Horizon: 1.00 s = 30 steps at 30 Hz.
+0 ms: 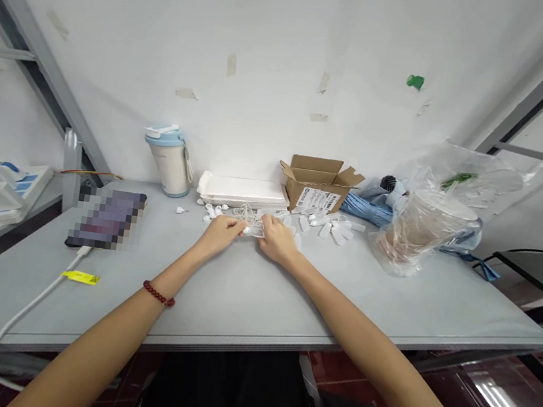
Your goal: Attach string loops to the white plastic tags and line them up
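Observation:
Above the grey table [238,300], my left hand [221,233] has its fingers pinched at a small white piece [246,230]. My right hand [279,238] is closed on a small clear plastic piece [256,229] just beside it; the exact kind is too small to make out. Thin white cord [246,212] lies in loops behind the fingertips. Left of my hands is a group of small white plastic parts [213,211]. Translucent flat tabs [341,232] are scattered to the right.
Behind my hands are a flat white box [245,191] and an open cardboard box [317,186]. A tumbler [170,162] and a phone [108,218] with a white cable [29,307] are on the left. A plastic-wrapped cup [414,230] and blue folded umbrella [369,210] are right.

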Tool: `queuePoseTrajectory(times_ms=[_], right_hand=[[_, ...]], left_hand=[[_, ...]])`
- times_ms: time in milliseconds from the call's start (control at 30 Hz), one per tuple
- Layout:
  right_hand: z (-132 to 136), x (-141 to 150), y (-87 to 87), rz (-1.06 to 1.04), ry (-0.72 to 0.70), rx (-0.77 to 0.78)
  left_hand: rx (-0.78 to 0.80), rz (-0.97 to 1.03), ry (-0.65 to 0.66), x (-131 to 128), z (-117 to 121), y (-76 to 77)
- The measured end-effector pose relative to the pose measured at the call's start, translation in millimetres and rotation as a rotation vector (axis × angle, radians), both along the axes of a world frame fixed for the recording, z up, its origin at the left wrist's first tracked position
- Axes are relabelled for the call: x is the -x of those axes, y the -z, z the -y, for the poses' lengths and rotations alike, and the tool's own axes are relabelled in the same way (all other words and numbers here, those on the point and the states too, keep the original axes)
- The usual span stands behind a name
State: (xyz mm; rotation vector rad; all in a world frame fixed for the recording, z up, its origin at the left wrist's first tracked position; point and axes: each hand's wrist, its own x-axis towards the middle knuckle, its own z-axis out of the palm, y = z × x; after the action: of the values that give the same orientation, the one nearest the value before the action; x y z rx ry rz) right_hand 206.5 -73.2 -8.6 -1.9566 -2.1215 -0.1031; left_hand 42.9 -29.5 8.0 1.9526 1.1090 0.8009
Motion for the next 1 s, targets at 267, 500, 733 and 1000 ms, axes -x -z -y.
queuePoseTrajectory(times_ms=[267,500,733,1000], right_hand=[[-0.4,5.9,0.5,-0.005,-0.021,0.002],[2.0,6.7,-2.5,-0.014,-0.003,0.018],[-2.6,1.9,1.6,-0.087,0.017,-0.014],[-5.9,-2.3,-1.8,-0.579,0.105,-0.092]], left_hand=[[-0.043,0.02,0.056,4.5,-5.9,2.8],[0.045,-0.061,0.004,7.1,-5.9,2.3],[0.031,-0.098,0.167,8.6,-4.9,4.1],[0.102,-0.163,0.017,24.2,-9.4,-15.0]])
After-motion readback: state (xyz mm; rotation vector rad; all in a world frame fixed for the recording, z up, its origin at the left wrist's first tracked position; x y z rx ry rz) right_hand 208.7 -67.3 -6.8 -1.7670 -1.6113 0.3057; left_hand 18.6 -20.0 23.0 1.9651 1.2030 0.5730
